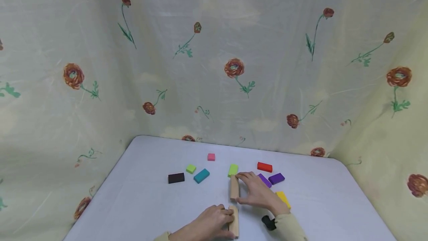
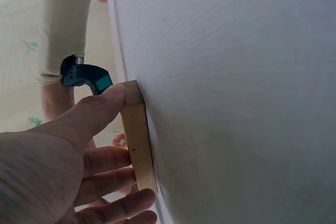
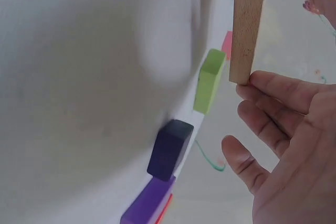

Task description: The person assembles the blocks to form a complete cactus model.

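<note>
My left hand (image 1: 211, 223) holds a plain wooden block (image 1: 235, 223) near the front of the table. In the left wrist view the thumb presses one end of this wooden block (image 2: 139, 145) and the fingers lie along its far part. Just beyond it, my right hand (image 1: 256, 192) pinches a second wooden block (image 1: 234, 189) lengthwise between thumb and fingertips. The right wrist view shows that second wooden block (image 3: 247, 30) gripped by its two ends. A light green block (image 1: 233, 170) lies right past its far end. Between the two wooden blocks there is a small gap.
Left of the hands lie a black block (image 1: 176, 178), a teal block (image 1: 201, 176) and a small green block (image 1: 191, 169). A pink block (image 1: 211, 157) sits farther back. Red (image 1: 265, 167), purple (image 1: 276, 178) and yellow blocks (image 1: 283, 199) surround the right hand. Flowered cloth hangs behind the white table (image 1: 133, 203).
</note>
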`<state>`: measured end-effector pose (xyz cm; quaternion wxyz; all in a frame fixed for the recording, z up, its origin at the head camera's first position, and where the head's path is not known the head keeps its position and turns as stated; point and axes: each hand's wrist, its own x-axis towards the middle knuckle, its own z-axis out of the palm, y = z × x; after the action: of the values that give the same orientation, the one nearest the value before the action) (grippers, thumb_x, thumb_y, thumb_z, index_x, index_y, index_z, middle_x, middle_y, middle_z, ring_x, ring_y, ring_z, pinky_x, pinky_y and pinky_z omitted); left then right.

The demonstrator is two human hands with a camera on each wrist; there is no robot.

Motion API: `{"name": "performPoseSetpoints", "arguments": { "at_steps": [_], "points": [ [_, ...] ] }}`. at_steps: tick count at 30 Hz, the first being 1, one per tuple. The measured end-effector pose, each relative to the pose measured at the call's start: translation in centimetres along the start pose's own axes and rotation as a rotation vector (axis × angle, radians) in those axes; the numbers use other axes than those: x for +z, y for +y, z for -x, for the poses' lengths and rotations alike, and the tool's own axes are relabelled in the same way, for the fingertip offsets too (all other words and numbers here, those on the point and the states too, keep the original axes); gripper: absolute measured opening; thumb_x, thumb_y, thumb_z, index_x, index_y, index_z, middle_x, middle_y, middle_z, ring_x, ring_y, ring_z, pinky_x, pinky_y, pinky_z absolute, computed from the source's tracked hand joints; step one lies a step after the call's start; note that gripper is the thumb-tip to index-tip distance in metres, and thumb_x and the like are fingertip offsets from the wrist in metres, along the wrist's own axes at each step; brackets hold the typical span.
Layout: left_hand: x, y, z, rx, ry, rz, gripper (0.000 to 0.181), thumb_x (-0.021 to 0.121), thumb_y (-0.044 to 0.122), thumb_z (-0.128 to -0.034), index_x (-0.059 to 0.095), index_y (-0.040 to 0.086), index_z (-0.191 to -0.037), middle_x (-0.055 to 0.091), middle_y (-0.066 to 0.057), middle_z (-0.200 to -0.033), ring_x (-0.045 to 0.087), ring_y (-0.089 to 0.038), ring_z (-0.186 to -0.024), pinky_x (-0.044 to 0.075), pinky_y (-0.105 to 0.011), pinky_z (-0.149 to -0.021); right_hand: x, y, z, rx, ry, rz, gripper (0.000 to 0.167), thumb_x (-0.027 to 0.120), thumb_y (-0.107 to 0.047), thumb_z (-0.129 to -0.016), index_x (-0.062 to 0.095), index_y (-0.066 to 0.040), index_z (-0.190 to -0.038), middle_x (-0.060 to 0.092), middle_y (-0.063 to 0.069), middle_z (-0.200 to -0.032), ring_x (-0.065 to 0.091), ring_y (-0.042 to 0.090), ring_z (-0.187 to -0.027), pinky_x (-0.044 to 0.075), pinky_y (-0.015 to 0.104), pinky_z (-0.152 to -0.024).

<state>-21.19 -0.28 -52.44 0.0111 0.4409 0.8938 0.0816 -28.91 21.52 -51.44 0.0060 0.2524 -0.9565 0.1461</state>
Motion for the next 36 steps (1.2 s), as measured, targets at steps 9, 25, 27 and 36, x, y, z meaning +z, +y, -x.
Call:
{"name": "performPoseSetpoints", "arguments": {
  "at_steps": [9, 25, 27, 36],
  "points": [
    [0.3, -0.1, -0.1, 0.007, -0.016, 0.028, 0.051, 0.061, 0.058, -0.0847, 0.067, 0.023, -0.121, 0.065, 0.009, -0.125, 0.058, -0.003, -0.096, 0.048, -0.017, -0.076, 1.1, 0.0, 0.1, -0.013, -0.08, -0.004, 0.079, 0.07, -0.061, -0.076, 0.053, -0.014, -0.138, 0.053, 0.008, -0.139, 0.048, 0.029, -0.126, 0.043, 0.053, -0.102],
    [0.1, -0.2, 0.0, -0.009, 0.018, 0.033, 0.049, 0.063, 0.058, -0.0834, 0.069, 0.023, -0.118, 0.065, 0.009, -0.125, 0.059, -0.003, -0.099, 0.048, -0.018, -0.078, 1.2, 0.2, -0.4, 0.02, -0.111, -0.058, 0.075, 0.064, -0.061, -0.081, 0.05, -0.016, -0.141, 0.05, 0.005, -0.143, 0.044, 0.028, -0.132, 0.039, 0.056, -0.105],
    [0.2, -0.2, 0.0, -0.014, 0.015, 0.039, 0.049, 0.063, 0.057, -0.0834, 0.069, 0.023, -0.118, 0.065, 0.009, -0.125, 0.059, -0.003, -0.099, 0.048, -0.017, -0.078, 1.2, 0.2, -0.4, 0.02, -0.115, -0.058, 0.076, 0.065, -0.061, -0.081, 0.05, -0.017, -0.141, 0.05, 0.005, -0.143, 0.044, 0.028, -0.132, 0.039, 0.057, -0.105],
    [0.2, -0.2, -0.1, -0.023, -0.018, 0.05, 0.049, 0.063, 0.057, -0.0838, 0.068, 0.024, -0.119, 0.065, 0.009, -0.125, 0.059, -0.002, -0.097, 0.048, -0.017, -0.078, 1.2, 0.2, 0.0, 0.009, -0.115, -0.092, 0.073, 0.069, -0.056, -0.08, 0.052, -0.018, -0.139, 0.053, 0.003, -0.141, 0.045, 0.028, -0.13, 0.039, 0.057, -0.104]
  ]
}}
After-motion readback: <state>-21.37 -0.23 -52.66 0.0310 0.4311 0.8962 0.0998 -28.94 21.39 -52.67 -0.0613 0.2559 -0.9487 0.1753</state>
